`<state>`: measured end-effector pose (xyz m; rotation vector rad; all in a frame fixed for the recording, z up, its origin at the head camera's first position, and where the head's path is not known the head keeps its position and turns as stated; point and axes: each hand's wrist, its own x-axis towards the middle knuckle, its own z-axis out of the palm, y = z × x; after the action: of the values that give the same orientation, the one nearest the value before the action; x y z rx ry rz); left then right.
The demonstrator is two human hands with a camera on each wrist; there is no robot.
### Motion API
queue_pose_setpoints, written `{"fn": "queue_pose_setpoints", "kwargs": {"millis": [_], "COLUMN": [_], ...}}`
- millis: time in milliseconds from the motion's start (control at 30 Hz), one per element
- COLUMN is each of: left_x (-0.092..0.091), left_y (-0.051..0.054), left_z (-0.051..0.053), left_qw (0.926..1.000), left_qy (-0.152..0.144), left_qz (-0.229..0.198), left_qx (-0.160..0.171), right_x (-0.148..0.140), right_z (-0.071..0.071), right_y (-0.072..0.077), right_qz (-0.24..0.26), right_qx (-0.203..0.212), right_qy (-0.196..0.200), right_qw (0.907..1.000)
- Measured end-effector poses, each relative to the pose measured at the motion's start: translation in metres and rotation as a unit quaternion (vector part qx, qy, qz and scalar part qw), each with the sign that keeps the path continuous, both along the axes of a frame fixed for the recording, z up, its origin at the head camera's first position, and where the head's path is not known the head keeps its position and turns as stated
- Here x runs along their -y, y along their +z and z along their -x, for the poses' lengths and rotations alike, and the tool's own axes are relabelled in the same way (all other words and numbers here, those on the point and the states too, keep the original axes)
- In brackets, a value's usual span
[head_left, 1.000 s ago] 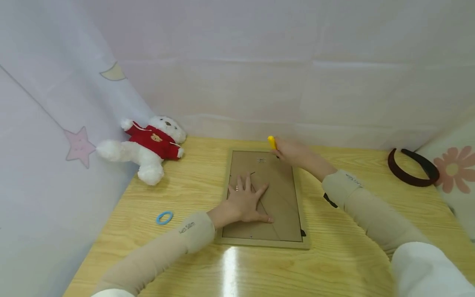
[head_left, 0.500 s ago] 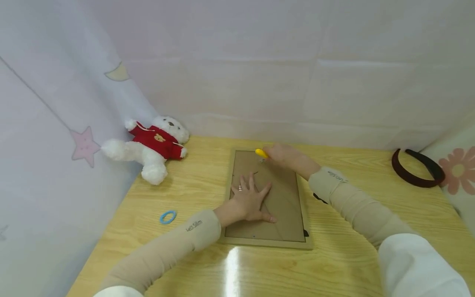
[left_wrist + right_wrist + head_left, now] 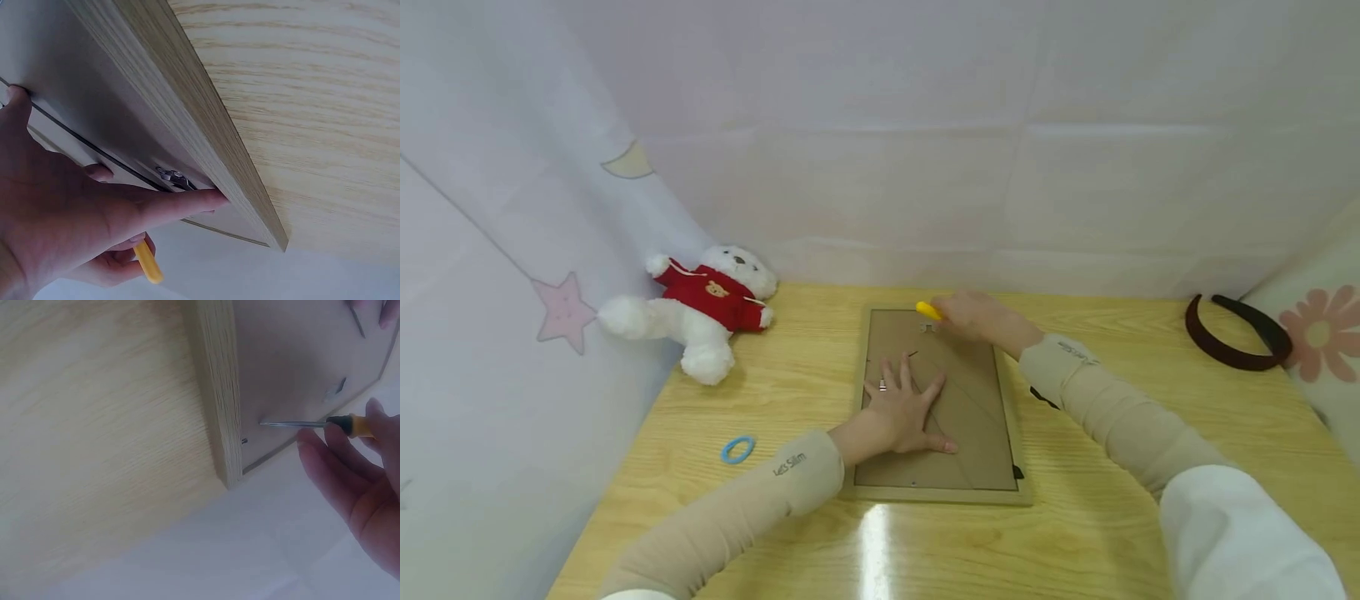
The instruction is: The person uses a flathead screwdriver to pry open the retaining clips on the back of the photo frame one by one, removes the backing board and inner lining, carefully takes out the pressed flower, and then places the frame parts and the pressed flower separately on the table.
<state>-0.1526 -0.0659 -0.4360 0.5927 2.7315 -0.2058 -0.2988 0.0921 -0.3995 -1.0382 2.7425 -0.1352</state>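
A picture frame (image 3: 951, 494) lies face down on the table, its brown backing board (image 3: 970, 375) showing. My left hand (image 3: 898, 417) rests on the board with its fingers spread. At the far right part of the frame, my right hand (image 3: 973, 315) pinches a screwdriver with a yellow handle (image 3: 928, 310). In the right wrist view the screwdriver's metal shaft (image 3: 294, 424) points at the board, close to a small dark metal tab (image 3: 244, 441) by the frame's inner edge. Whether its tip touches the board, I cannot tell. A metal hanger (image 3: 928, 327) sits near the far end.
A white plush bear (image 3: 707, 304) in a red top lies at the back left. A blue ring (image 3: 737, 449) is left of the frame, and a dark headband (image 3: 1236, 337) lies at the far right. Under my right forearm a small black item (image 3: 1043, 398) partly shows. A curtain (image 3: 880, 167) hangs behind.
My right hand has shifted left and slightly down over the frame's far end, and the screwdriver's handle has tipped over to the left. The left hand stays spread in place.
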Motion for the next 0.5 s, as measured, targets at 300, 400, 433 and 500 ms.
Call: {"fn": "queue_pose_setpoints", "kwargs": {"millis": [300, 400, 433, 500], "left_x": [0.002, 0.001, 0.001, 0.001], "left_y": [0.001, 0.001, 0.001, 0.001], "left_z": [0.000, 0.001, 0.000, 0.000], "left_qw": [0.9999, 0.9999, 0.9999, 0.9999], "left_qy": [0.004, 0.004, 0.004, 0.004], "left_qz": [0.012, 0.013, 0.013, 0.015], "left_qx": [0.001, 0.005, 0.007, 0.006], "right_x": [0.008, 0.011, 0.012, 0.014], "right_z": [0.013, 0.015, 0.016, 0.016], "right_y": [-0.003, -0.003, -0.002, -0.002], "right_qz": [0.019, -0.002, -0.009, -0.018], "right_qx": [-0.059, -0.074, -0.079, -0.082], "right_qy": [-0.009, -0.006, -0.004, -0.003], "right_qw": [0.9981, 0.9972, 0.9968, 0.9965]}}
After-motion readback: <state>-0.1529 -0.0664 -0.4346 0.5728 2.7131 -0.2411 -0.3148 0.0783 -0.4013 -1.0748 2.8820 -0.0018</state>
